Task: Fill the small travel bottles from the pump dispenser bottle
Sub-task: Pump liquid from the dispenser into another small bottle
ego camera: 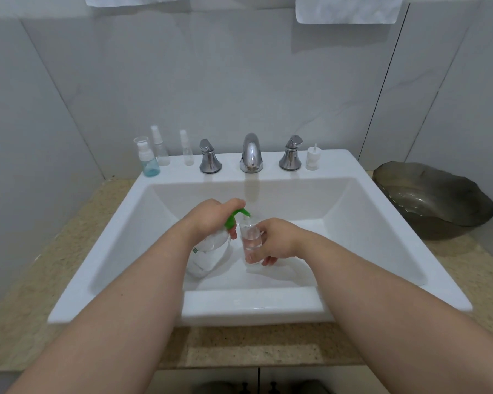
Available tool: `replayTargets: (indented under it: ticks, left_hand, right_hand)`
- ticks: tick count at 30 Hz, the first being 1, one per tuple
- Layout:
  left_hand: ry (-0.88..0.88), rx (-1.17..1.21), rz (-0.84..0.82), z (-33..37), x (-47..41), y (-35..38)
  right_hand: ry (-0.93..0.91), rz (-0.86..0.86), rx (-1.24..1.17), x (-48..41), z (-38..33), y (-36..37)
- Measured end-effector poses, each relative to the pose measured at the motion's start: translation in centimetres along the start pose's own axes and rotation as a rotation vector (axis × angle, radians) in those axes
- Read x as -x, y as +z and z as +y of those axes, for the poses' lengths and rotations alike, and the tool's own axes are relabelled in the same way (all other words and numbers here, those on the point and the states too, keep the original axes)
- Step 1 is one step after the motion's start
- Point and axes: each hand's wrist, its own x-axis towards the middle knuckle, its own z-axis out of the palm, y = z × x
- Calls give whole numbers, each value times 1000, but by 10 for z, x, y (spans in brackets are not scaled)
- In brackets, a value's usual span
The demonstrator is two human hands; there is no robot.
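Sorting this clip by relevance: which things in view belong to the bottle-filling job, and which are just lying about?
In the job:
pump dispenser bottle, gripped by left hand
small clear bottle, held by right hand
blue-tinted bottle, tall spray bottle, short spray bottle, white cap on the ledge

Lying about:
faucet
metal bowl
towel

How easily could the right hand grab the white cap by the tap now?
Probably not yet: the right hand holds the small clear bottle. Nothing blocks the way to the white cap on the sink ledge.
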Motion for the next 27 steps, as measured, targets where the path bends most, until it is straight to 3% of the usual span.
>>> replayTargets:
  ticks: [27]
  left_hand:
    - [14,9,26,-8,-6,1]
  right_hand:
    - [2,-4,1,2,-3,-1]
